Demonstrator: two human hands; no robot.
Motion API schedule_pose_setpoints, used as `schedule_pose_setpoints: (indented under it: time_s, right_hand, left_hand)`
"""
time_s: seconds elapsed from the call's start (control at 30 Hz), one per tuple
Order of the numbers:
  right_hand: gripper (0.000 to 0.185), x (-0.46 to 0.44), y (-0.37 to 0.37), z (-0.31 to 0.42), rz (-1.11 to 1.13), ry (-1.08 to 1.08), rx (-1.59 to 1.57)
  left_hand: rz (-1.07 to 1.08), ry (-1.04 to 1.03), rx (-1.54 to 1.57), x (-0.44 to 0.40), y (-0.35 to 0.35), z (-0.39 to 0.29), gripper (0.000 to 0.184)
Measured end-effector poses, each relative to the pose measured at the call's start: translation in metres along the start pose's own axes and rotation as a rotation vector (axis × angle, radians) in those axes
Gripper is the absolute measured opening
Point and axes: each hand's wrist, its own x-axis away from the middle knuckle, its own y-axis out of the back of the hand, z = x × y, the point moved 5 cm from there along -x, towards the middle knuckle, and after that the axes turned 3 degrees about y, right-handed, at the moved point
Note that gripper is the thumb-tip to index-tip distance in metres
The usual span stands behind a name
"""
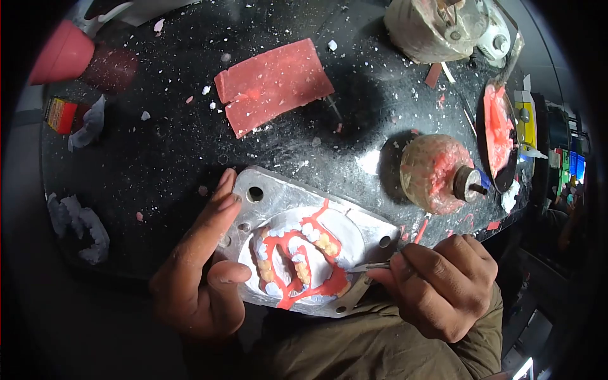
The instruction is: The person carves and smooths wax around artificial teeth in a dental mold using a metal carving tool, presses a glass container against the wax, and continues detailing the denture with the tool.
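Note:
A metal dental flask point(253, 180) with bolt holes in its corners is tilted at the table's near edge. White plaster point(345, 231) fills its round opening, with red wax point(326, 285) and rows of teeth point(303, 272) set in it. My left hand point(202, 272) grips the flask's left side, fingers along the edge and thumb near the plaster. My right hand point(446, 278) pinches a slim metal wax carver point(369, 267), whose tip touches the wax at the right of the plaster. The carver's handle is hidden in my fingers.
Beyond the flask lies a red wax sheet point(275, 85). A wax-smeared spirit lamp point(434, 174) stands right, near a dark pan of red wax point(498, 136). A crusted container point(430, 28) is behind. Plaster scraps point(79, 228), a small box point(61, 115) and pink cup point(62, 54) sit left.

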Motion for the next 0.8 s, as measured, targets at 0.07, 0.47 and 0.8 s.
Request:
schedule_pose_setpoints:
  time_s: [0.07, 0.47, 0.8]
  right_hand:
    - [0.026, 0.002, -0.001, 0.003, -0.005, -0.006, 0.026]
    - [0.023, 0.002, 0.004, 0.007, -0.076, -0.088, 0.039]
    - [0.023, -0.005, 0.008, 0.003, 0.005, -0.057, -0.009]
  left_hand:
    - [-0.013, 0.021, 0.009, 0.001, -0.001, -0.001, 0.048]
    - [-0.039, 0.018, 0.063, 0.001, 0.002, 0.001, 0.043]
    - [-0.023, 0.005, 0.076, 0.001, 0.001, 0.001, 0.04]
